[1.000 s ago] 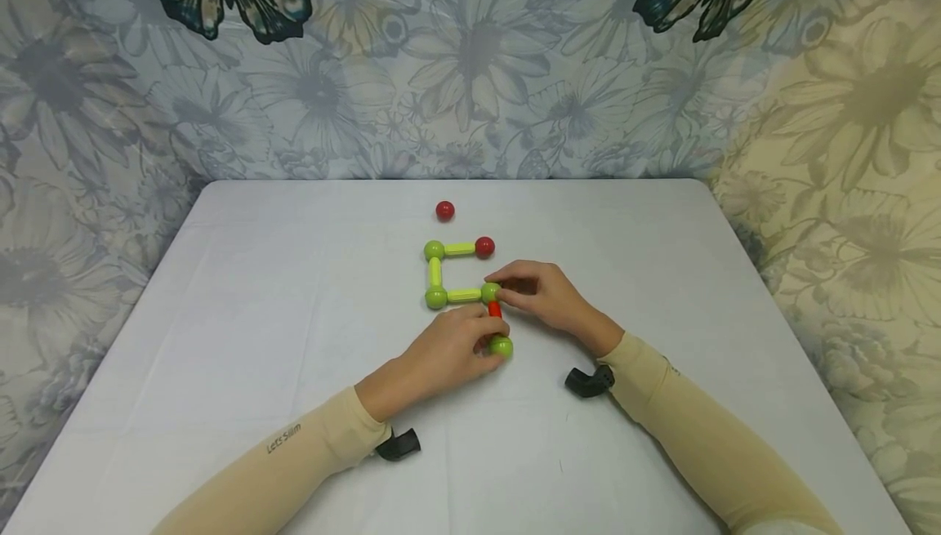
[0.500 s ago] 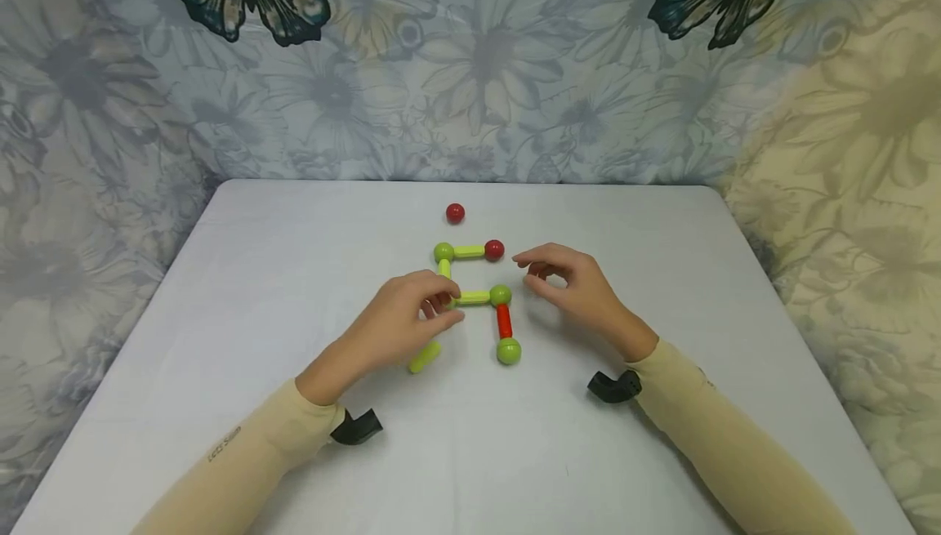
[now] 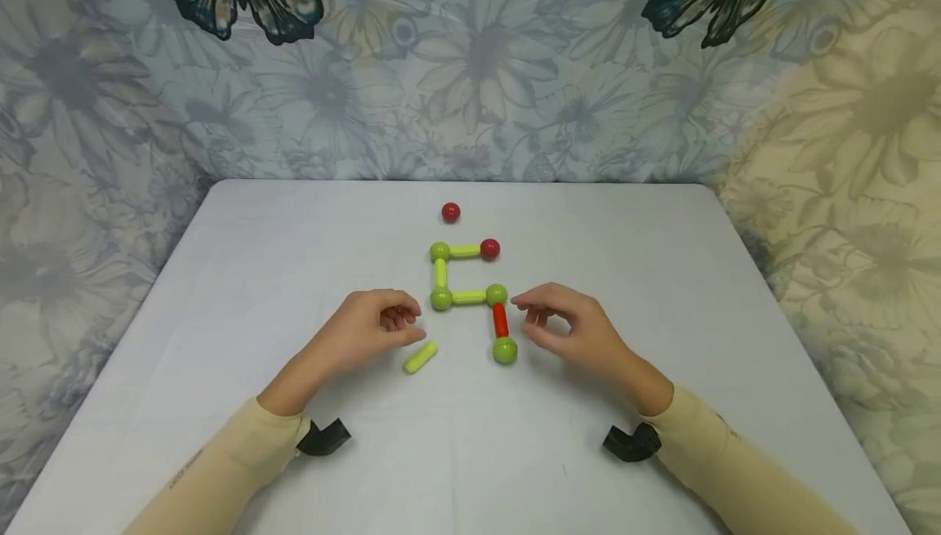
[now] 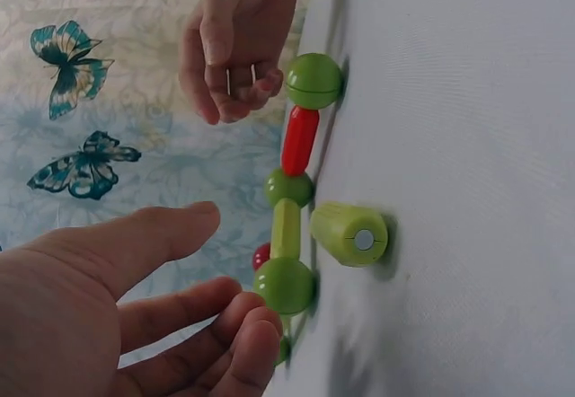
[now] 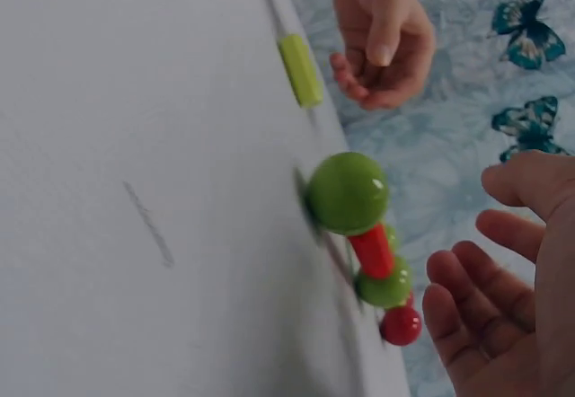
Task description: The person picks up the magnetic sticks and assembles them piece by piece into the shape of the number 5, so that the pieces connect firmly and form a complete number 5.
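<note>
A chain of balls and magnetic rods lies on the white table in a shape like a 5. It runs from a red ball point(image 3: 489, 250) through yellow-green rods point(image 3: 469, 297) and green balls point(image 3: 441, 299) to a red rod point(image 3: 501, 320) and a green end ball point(image 3: 505, 350). Left of the chain, my left hand point(image 3: 371, 325) hovers with loosely bent fingers and holds nothing. A loose yellow-green rod point(image 4: 349, 233) lies just below its thumb, a silvery disc showing on its end. My right hand point(image 3: 569, 318), also holding nothing, is just right of the red rod, fingers relaxed.
One loose red ball point(image 3: 451, 211) sits behind the chain near the table's back edge. The white table point(image 3: 632, 233) meets a flowered cloth backdrop point(image 3: 470, 102) with butterflies. Black camera mounts point(image 3: 324, 438) are worn at both wrists.
Both hands have let go of the chain near the red rod. My left hand has drawn back to the left, uncovering the loose yellow-green rod; my right has moved slightly right.
</note>
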Motion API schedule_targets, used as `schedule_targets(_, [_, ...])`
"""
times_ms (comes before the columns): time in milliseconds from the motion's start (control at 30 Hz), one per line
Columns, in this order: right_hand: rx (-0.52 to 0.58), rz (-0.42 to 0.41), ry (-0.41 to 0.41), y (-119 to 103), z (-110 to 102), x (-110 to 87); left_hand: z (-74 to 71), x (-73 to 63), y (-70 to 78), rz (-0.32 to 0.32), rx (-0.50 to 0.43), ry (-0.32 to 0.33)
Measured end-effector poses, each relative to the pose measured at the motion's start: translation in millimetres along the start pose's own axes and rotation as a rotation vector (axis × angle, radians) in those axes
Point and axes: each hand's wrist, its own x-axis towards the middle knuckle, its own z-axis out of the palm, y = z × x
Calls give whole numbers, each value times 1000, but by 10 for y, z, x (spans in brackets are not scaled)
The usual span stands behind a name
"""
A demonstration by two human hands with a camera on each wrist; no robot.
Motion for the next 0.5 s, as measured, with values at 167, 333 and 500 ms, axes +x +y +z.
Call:
schedule_targets(167, [36,1,-16,85,151,-74,99,5,-93,-6,20,-105])
schedule_targets(333, [12,-23,-38,179,249,-117,177,-4,-137,39,37,-164])
schedule_targets(500, [-20,-19,-62,196,276,-128,216,-6,-146,70,62,-160])
